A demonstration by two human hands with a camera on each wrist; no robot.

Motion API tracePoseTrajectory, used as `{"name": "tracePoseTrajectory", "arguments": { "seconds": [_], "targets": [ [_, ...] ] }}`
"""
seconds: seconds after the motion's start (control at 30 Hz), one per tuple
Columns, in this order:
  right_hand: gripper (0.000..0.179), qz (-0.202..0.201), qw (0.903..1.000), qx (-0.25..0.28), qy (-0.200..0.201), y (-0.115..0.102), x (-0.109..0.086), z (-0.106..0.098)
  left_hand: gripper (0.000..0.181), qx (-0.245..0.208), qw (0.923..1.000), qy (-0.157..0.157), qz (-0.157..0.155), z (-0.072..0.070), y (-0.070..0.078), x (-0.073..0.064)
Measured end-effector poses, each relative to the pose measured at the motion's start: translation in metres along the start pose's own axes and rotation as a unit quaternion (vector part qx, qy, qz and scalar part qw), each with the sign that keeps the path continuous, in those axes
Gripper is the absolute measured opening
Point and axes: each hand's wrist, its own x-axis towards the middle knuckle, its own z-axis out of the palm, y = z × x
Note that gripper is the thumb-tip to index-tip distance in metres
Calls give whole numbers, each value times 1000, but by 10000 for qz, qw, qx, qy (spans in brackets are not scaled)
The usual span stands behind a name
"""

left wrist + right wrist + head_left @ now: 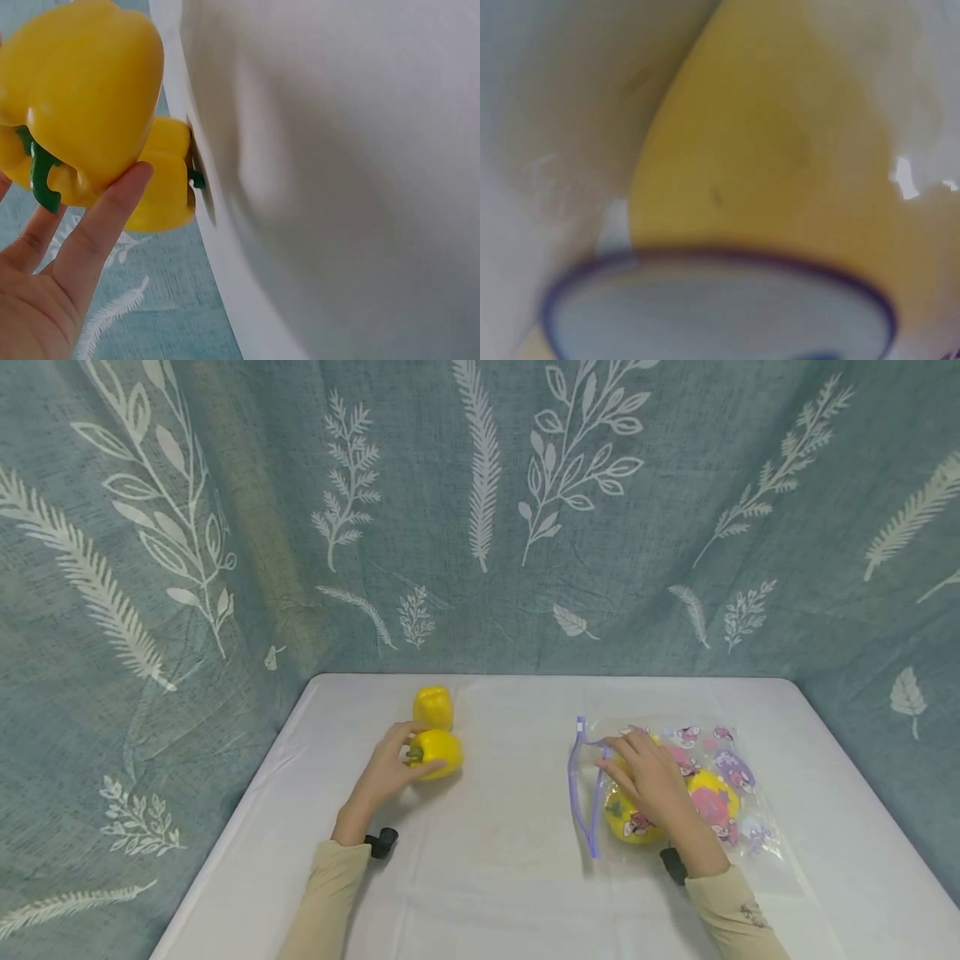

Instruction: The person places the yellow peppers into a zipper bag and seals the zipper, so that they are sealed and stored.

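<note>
My left hand point(390, 767) grips a yellow bell pepper point(441, 753) by its sides, its green stem turned toward the palm. In the left wrist view this held pepper point(90, 90) hangs above the white table, the thumb along its lower side. Just behind it a second yellow bell pepper point(433, 707) stands on the table. At the right lies a clear printed zip bag point(757, 835) with yellow bell peppers point(622, 822) inside. My right hand point(651, 777) pinches the bag's purple zip edge, holding the mouth apart. Up close, the right wrist view shows blurred yellow through plastic point(765, 165).
The table point(510, 827) has a white cover. A teal curtain point(450, 527) with white leaf prints hangs behind it and along both sides. Small black cameras point(382, 843) are strapped at both wrists.
</note>
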Motion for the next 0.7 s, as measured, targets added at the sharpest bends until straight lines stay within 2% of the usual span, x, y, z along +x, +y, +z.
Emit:
{"name": "tracePoseTrajectory", "arguments": {
  "seconds": [0.43, 0.7],
  "targets": [
    [33, 39, 10000, 10, -53, -2, 0, -1, 63, -352, 9993, -97, 74, 18, 20, 3],
    [33, 58, 9999, 29, -87, -3, 0, -2, 63, -329, 9993, -161, 17, 30, 28, 4]
  ]
}}
